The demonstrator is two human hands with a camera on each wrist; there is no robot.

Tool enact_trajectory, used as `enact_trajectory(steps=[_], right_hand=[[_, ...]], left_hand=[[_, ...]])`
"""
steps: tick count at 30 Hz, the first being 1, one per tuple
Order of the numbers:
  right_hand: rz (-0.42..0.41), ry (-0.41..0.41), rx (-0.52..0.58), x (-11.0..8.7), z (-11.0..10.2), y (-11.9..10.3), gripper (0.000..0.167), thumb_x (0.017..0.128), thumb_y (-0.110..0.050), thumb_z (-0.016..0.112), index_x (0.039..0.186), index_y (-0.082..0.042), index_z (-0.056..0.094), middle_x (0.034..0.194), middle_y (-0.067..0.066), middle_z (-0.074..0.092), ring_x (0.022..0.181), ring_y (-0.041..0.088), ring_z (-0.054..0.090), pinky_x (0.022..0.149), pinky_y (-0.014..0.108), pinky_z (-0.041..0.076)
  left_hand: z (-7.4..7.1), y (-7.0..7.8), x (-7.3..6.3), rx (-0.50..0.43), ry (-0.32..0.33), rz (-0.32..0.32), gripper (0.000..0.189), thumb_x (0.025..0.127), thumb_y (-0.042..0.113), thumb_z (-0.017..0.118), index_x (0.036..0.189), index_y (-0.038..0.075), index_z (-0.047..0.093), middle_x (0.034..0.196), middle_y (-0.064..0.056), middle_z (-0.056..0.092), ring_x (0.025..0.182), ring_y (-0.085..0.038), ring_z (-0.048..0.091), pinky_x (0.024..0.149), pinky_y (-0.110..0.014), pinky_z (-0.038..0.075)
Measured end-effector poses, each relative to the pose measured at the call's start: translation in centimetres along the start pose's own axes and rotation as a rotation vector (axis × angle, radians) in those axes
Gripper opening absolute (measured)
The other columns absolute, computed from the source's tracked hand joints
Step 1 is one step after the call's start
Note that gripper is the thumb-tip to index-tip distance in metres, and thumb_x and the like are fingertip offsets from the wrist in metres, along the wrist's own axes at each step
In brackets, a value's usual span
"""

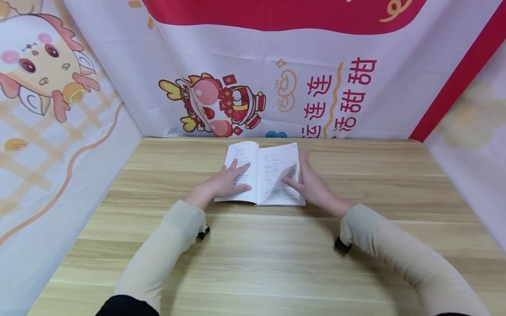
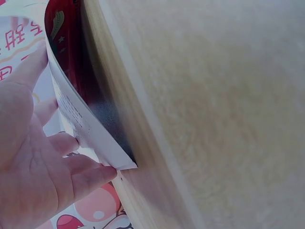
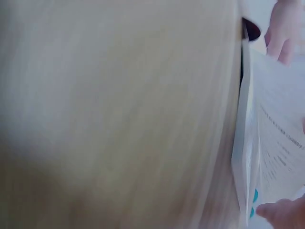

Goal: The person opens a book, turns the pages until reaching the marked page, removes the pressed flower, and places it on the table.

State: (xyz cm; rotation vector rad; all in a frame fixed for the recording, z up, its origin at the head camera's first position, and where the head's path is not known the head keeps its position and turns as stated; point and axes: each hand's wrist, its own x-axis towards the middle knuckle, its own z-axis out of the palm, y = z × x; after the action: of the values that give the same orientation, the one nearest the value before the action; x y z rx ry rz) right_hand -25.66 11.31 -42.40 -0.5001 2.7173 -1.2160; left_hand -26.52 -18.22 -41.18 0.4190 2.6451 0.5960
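An open book (image 1: 272,156) with printed white pages lies near the far edge of the table. My left hand (image 1: 231,180) rests on the left page, its fingers spread. The left wrist view shows that hand (image 2: 43,157) against the page side (image 2: 78,117), with a dark red cover behind it. At the book's right edge, my right hand (image 1: 316,186) has its fingers extended along the side and its thumb over the right page. A leaf there is lifted and bent beside the thumb. In the right wrist view a thumb (image 3: 281,212) is by the page edges (image 3: 245,143).
The wood-grain table (image 1: 253,254) extends in front of the book and to both sides. Behind it hangs a printed white and red banner (image 1: 237,48), and another patterned cloth (image 1: 51,131) hangs at the left. Black wrist devices (image 1: 342,245) show at the sleeve cuffs.
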Motion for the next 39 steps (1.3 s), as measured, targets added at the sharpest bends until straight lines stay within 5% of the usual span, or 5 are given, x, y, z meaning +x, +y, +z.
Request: enact_trajectory(steps=[5,19,24,32,39], right_hand=[[0.017,-0.089,0.154,0.0,1.2,-0.7,0.093,0.107,-0.038,0.055,0.162,-0.007,-0.012,0.17,0.015,-0.005,0.155,0.032,0.006,0.124,0.048,0.01],[-0.222,-0.288,-0.178,0.2,3.4,-3.1,0.059,0.111,-0.02,0.046,0.164,-0.011,0.023,0.168,0.01,0.021,0.152,0.036,0.02,0.123,0.047,0.019],[-0.207,-0.322,-0.246,0.1,3.8,-3.3,0.059,0.111,-0.025,0.045,0.164,-0.014,0.023,0.168,0.006,0.019,0.153,0.034,0.019,0.123,0.047,0.02],[-0.198,-0.353,-0.324,0.1,4.3,-3.4,0.059,0.111,-0.031,0.044,0.165,-0.016,0.023,0.17,0.006,0.013,0.154,0.031,0.018,0.123,0.049,0.021],[-0.201,-0.365,-0.357,-0.1,4.1,-3.5,0.06,0.111,-0.036,0.043,0.165,-0.021,0.021,0.171,0.004,0.009,0.154,0.026,0.018,0.122,0.05,0.025]], left_hand=[[-0.1,0.1,0.0,-0.007,0.0,0.002,0.082,0.099,0.052,0.063,0.165,0.033,0.018,0.171,-0.016,-0.004,0.152,-0.05,-0.001,0.119,-0.067,0.013],[-0.6,0.2,-0.4,-0.319,0.063,-0.039,0.081,0.107,0.06,0.009,0.162,0.004,0.027,0.165,-0.023,0.026,0.149,-0.039,0.028,0.121,-0.054,0.023],[-1.1,0.1,-0.6,-0.532,0.082,-0.075,0.085,0.105,0.067,0.016,0.16,0.005,0.033,0.154,-0.021,0.044,0.14,-0.036,0.041,0.119,-0.053,0.026],[-0.8,-0.8,0.0,-0.5,0.14,0.053,0.083,0.105,0.04,0.057,0.167,0.017,0.006,0.161,-0.02,0.037,0.134,-0.038,0.049,0.112,-0.054,0.039],[-0.5,-1.0,0.4,-0.384,0.257,-0.022,0.101,0.099,0.032,0.069,0.166,0.015,-0.004,0.168,-0.016,0.02,0.145,-0.038,0.036,0.117,-0.054,0.031]])
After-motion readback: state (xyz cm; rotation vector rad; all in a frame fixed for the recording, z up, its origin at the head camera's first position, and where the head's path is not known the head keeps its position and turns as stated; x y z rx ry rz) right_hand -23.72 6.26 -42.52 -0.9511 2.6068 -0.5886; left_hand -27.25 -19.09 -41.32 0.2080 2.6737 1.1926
